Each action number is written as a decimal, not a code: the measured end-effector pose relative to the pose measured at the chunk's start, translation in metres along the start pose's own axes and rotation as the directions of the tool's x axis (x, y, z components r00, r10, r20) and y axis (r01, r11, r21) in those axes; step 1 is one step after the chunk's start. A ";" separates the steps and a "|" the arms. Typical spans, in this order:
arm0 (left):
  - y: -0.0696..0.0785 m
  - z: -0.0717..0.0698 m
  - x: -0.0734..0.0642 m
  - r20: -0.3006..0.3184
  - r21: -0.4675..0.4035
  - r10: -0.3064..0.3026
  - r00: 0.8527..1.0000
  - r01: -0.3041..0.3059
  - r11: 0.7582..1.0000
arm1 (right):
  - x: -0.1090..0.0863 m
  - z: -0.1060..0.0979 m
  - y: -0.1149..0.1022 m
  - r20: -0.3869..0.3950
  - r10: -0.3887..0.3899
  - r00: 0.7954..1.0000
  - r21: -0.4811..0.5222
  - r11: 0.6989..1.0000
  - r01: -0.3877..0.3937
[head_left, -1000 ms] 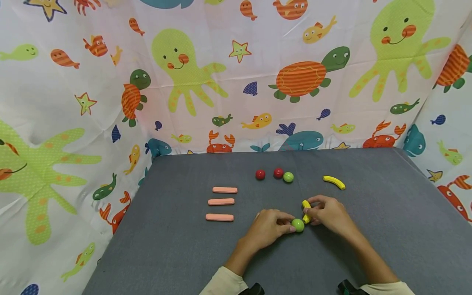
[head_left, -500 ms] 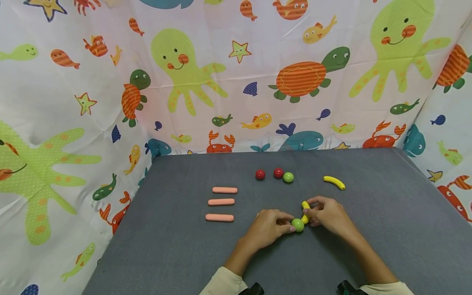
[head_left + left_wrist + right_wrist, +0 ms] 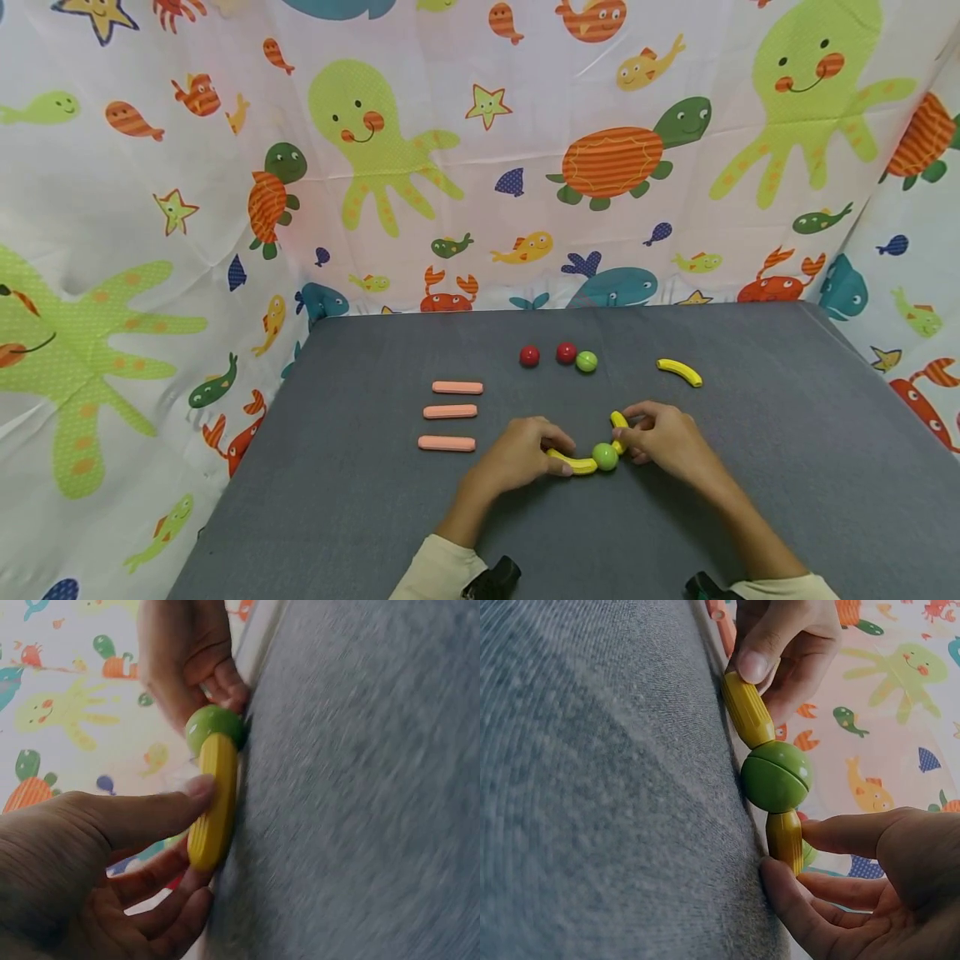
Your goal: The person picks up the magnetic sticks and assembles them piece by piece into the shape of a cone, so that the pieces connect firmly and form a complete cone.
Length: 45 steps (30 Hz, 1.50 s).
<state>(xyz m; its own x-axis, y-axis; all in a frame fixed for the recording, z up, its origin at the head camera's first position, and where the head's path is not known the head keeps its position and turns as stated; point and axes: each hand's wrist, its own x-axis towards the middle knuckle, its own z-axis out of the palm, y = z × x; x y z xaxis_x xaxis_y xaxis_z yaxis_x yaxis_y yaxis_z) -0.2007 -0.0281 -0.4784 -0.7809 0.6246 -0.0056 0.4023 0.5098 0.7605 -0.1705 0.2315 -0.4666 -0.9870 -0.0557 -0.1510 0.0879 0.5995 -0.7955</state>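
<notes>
Vs. the earlier frame, L hand (image 3: 528, 454) has slid back from the green ball (image 3: 604, 457), so the L yellow stick (image 3: 576, 466) now shows b/w them in the head view; R hand (image 3: 666, 435) & ball approx. same pos. Ball's in the middle, just over or on the table (image 3: 337, 525) (can't tell if it touches), w/ one end of the L stick against it on one side & the R yellow stick (image 3: 784, 841) against it on the other, the two at an angle. L fingers: closed to a narrow pinch on the L stick's outer end, thumb one side, fingertips the other. R fingers: likewise pinched, thumb vs. fingertips, on the R stick. Step in hand, IMO: joining sticks to ball, prob. checking the L joint; can't tell how deep either end sits. Next move prob. calls for a steady R hold, then a light tug or straight push w/ L to test the fit, no twisting, else the R joint could pop loose. Spare yellow stick (image 3: 679, 372) lies beyond R hand; two red balls (image 3: 529, 356) (image 3: 566, 353) & a 2nd green ball (image 3: 587, 362) further back; three pink sticks (image 3: 450, 412) off to the L, all untouched.
</notes>
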 end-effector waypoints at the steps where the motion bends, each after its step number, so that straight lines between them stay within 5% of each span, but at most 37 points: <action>1: -0.001 -0.003 -0.001 0.006 0.001 -0.008 1.000 0.008 1.000 | 0.000 0.000 0.000 -0.001 0.000 1.000 -0.007 1.000 0.000; 15: -0.002 -0.010 -0.002 0.113 -0.037 -0.008 0.994 0.012 0.999 | 0.009 0.002 -0.006 -0.017 0.017 1.000 -0.052 0.999 -0.018; 28: 0.011 0.007 0.002 0.177 -0.070 0.004 0.984 0.009 0.997 | 0.015 0.005 -0.008 -0.045 -0.044 0.998 -0.091 0.995 0.040; 45: 0.018 0.030 0.005 0.163 -0.035 0.105 0.981 -0.100 0.994 | 0.020 0.014 -0.011 -0.068 -0.103 0.992 -0.149 0.985 0.091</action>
<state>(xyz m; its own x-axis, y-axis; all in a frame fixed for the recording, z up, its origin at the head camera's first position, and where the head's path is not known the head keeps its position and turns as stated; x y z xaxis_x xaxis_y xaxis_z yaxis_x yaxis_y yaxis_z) -0.1831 0.0026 -0.4842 -0.6463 0.7624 -0.0315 0.4615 0.4234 0.7796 -0.1894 0.2126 -0.4695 -0.9977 -0.0623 -0.0283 -0.0239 0.7042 -0.7096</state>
